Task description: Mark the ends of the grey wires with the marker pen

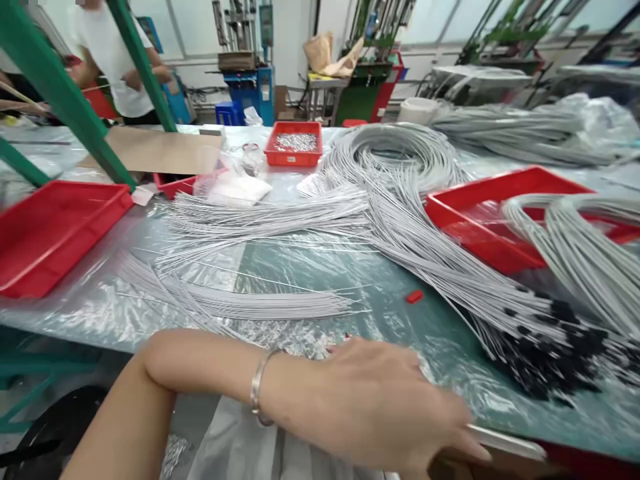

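Note:
My left hand [370,407] reaches across to the right along the near edge of the table, back of the hand up, fingers stretched out and holding nothing that shows. A silver bracelet [260,393] sits on its wrist. Just beyond the hand lies a thin bundle of grey wires [260,303] on clear plastic sheeting. To the right, a thick sheaf of grey wires ends in black tips [545,353]. A small red piece [414,297] lies between them. My right hand is out of view.
A red tray [50,227] sits at left, another [480,207] at right with coiled wires, and a small one [294,155] at the back. A green frame post [65,93] slants at left. A person in a white shirt [113,60] stands behind.

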A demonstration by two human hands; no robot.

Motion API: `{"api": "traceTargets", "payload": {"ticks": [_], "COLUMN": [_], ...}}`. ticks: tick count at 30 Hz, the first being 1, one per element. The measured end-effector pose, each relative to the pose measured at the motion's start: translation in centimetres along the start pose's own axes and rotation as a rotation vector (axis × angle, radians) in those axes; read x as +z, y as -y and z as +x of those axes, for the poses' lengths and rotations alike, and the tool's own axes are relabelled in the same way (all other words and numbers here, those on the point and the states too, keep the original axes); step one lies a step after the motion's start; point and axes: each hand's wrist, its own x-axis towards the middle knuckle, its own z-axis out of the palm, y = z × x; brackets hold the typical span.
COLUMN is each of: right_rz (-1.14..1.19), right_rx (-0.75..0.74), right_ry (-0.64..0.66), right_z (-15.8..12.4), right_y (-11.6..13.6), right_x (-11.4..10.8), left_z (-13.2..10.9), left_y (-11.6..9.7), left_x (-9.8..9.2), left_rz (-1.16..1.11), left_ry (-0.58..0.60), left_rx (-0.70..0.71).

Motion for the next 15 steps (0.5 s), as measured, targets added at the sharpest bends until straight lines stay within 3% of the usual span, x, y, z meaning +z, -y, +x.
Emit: {"api": "traceTargets", "payload": {"ticks": [5,8,15], "right_rz": [-0.108,-0.137,-0.031], "right_rx": [-0.013,0.000,0.024], "right_ry": [-0.047,-0.046,0.107], "right_z": [1.8,2.4,2.0], "right_y": [-0.1,0.6,2.9], "right_x": [3.9,4.6,-0.6], "left_z": [0.6,0.3,0.3], "left_y": [-0.7,-1.0,-1.1], "left_x": [-0.4,-1.3,-1.3], "left_rz": [0.231,0.271,0.269], "left_ry": [0.038,0.044,-0.106], "left_rx": [0.054,0.036,0.031]}}
